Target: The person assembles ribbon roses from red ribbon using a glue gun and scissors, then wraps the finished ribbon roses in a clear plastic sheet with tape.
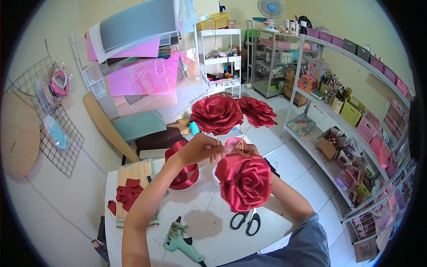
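Three red ribbon roses are grouped over the table: a wide rose (pixel 216 114) at the back left, a second rose (pixel 258 112) at the back right and a front rose (pixel 245 182) nearest to me. My left hand (pixel 202 147) is closed, pinching the thin wooden stem below the back left rose. Behind the front rose, my right hand (pixel 249 150) is closed around thin stems, its lower fingers hidden. Between the hands shows a pink ring-shaped roll (pixel 232 141). A roll of red satin ribbon (pixel 183 179) stands beside my left forearm.
On the white table (pixel 178 211) lie a green glue gun (pixel 183 244), black-handled scissors (pixel 247 222), wooden sticks (pixel 133 171) and red fabric petals (pixel 129 196). Metal shelves (pixel 327 104) with baskets stand right. Wrapping sheets (pixel 142 75) hang at the back left.
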Available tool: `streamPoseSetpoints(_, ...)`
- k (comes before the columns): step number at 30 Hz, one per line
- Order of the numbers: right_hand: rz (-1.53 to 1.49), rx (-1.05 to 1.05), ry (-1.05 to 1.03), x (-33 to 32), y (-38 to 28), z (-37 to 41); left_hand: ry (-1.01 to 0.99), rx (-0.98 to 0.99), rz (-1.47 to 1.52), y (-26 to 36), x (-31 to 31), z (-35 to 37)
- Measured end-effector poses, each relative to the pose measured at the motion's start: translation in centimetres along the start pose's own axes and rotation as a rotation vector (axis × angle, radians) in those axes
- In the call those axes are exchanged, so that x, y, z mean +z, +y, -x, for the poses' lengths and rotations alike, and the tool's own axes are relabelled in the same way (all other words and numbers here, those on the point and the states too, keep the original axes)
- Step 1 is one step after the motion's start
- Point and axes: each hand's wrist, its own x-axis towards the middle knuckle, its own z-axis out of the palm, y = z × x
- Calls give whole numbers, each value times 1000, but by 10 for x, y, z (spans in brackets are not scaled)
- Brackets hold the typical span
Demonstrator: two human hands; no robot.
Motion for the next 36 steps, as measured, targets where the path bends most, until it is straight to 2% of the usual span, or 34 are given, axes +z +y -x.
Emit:
streamPoseSetpoints(3, 109, 12, 45, 17, -12, 4, 147, -122, -42, -1, 7, 11)
streamPoseSetpoints(6, 162, -32, 38, 21, -11, 3, 142, -61, -34, -8, 7, 16)
streamPoseSetpoints(7, 42, 19, -50, 15, -7, 3, 110, -95, 4, -12, 7, 17)
streamPoseSetpoints(8, 42, 23, -53, 10, 2, 4, 113, -98, 6, -18, 7, 18)
streamPoseSetpoints(9, -79, -24, -21, 9, 10, 6, 126, -46, -72, -26, 8, 19)
streamPoseSetpoints(11, -67, -62, -94, 6, 6, 7, 166, 50, -223, -21, 7, 27)
streamPoseSetpoints(12, -62, -81, -130, 8, 1, 7, 168, 50, -223, -16, 10, 29)
streamPoseSetpoints(14, 19, -157, -57, 8, 7, 4, 167, 103, -79, -7, 17, 32)
streamPoseSetpoints(16, 40, -188, 27, 5, 18, 0, 115, 30, -152, 9, 21, 39)
streamPoseSetpoints(18, -41, -183, 26, 12, 13, -1, 205, 271, -275, 9, 31, 41)
streamPoseSetpoints(22, 181, -166, 128, 21, 6, 4, 283, 187, -242, -6, 55, 36)
streamPoseSetpoints(23, 142, -233, 127, 24, 6, 4, 289, 156, -214, -18, 59, 37)
streamPoseSetpoints(24, 142, -234, 124, 24, 5, 5, 291, 157, -215, -32, 64, 38)
streamPoseSetpoints(26, -43, -182, 114, 24, 3, 6, 388, 77, -266, -66, 77, 41)
streamPoseSetpoints(28, 27, -179, 207, 28, -2, 6, 339, 85, -405, -83, 81, 43)
streamPoseSetpoints(30, 6, -71, 142, 20, 5, 1, 270, -123, -163, -50, 74, 43)
streamPoseSetpoints(32, -2, 5, 197, 21, -2, 6, 251, -75, -255, -39, 68, 43)
streamPoseSetpoints(35, 34, -3, 219, 10, -8, 11, 240, -117, -104, -52, 70, 46)
streamPoseSetpoints(36, 32, -4, 219, 10, -14, 15, 225, -91, -236, -66, 72, 49)
